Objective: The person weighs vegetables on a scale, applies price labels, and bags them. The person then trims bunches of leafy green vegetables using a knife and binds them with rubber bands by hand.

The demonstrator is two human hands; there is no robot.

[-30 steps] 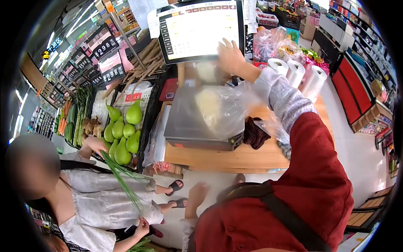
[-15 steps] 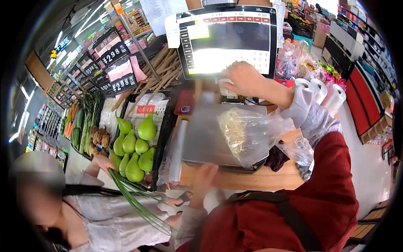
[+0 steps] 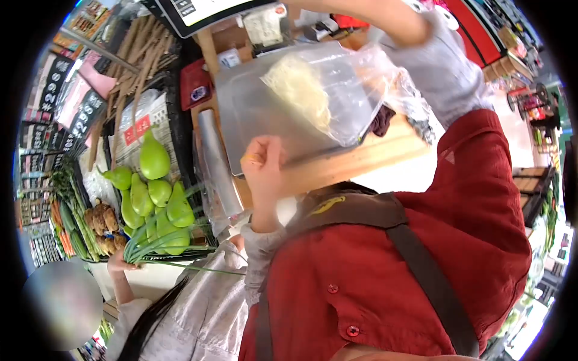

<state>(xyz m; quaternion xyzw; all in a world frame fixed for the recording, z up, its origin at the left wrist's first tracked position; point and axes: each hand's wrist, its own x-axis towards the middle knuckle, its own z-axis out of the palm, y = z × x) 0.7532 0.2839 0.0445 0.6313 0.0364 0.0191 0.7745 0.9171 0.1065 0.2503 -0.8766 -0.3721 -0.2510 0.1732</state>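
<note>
My left hand (image 3: 262, 163) is closed in front of the near left part of the grey scale plate (image 3: 241, 99). A small orange spot shows at its fingers; whether it is a held object is unclear. On the plate lies a clear plastic bag of pale, thin strands (image 3: 299, 90), its loose end spread to the right. My right forearm (image 3: 385, 15) reaches along the top edge, and the hand itself is out of the picture. Part of a lit screen (image 3: 201, 9) shows at top left.
Green gourds (image 3: 155, 155) lie in a black crate left of the wooden counter (image 3: 337, 165). Beside it, another person's hand (image 3: 120, 260) holds long green stalks (image 3: 141, 243). A plastic roll (image 3: 218, 162), a red object (image 3: 195, 84) and dark cloth (image 3: 382, 120) lie around the scale.
The view has tilted down and turned. My right hand, earlier at the screen, has left the picture. My left hand has risen from the counter's near edge. The other person's stalks now lie against the gourds.
</note>
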